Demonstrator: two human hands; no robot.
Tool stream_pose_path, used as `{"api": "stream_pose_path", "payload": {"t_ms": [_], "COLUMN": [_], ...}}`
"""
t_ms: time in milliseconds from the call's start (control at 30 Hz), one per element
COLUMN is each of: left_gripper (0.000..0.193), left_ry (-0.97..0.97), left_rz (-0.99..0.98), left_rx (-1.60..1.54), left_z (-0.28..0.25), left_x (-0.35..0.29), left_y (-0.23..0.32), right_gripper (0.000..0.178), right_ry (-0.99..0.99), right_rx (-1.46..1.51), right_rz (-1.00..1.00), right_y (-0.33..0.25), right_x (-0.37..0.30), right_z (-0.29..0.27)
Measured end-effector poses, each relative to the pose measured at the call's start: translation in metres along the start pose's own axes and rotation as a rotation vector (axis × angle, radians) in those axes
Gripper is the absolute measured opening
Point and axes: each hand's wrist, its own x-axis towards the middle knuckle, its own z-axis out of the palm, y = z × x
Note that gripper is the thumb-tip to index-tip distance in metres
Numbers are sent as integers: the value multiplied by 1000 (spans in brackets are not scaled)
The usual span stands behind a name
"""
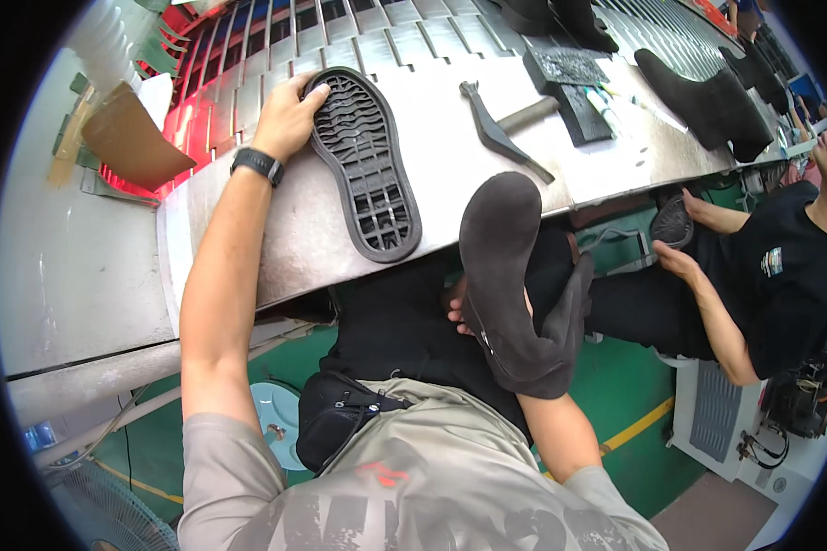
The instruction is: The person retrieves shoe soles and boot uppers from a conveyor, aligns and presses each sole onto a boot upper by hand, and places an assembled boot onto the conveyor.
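Observation:
My left hand [289, 117] grips the heel or toe end of a black rubber shoe sole [366, 165], its fingers curled round the rim. The sole rests on the metal worktable with its ribbed and gridded side up. Below the table's front edge my right hand [458, 310] is wrapped round a dark grey suede ankle boot [510, 275]; the boot covers most of that hand and only some fingertips show. A zipper runs along the boot's side, and its bottom faces up toward me. Right of the sole lies a shoemaker's hammer [504, 129].
A black block [579, 96] carrying several pens stands beyond the hammer. More dark boots [708, 103] lie farther right, by a slatted conveyor [413, 32]. At the right a co-worker in black [790, 266] holds a dark sole [673, 223]. A fan [101, 505] stands low at left.

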Motion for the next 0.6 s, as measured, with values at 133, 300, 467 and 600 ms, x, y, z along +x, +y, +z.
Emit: {"api": "stream_pose_path", "payload": {"t_ms": [133, 300, 467, 600], "left_gripper": [27, 45, 54, 63], "left_ry": [202, -123, -100, -190], "left_rz": [-207, -334, -251, -130], "left_rx": [-1093, -1424, -1357, -1509], "left_z": [-23, -38, -25, -15], "left_x": [-35, -121, -195, -210], "left_y": [28, 73, 105, 92], "right_gripper": [44, 59, 93, 74], "right_ry": [90, 118, -19, -110], "right_rx": [-163, -91, -405, 129], "right_rz": [-24, -143, -151, -108], "right_y": [2, 3, -6, 2], "right_x": [-5, -12, -15, -24], "right_z": [13, 23, 54, 34]}}
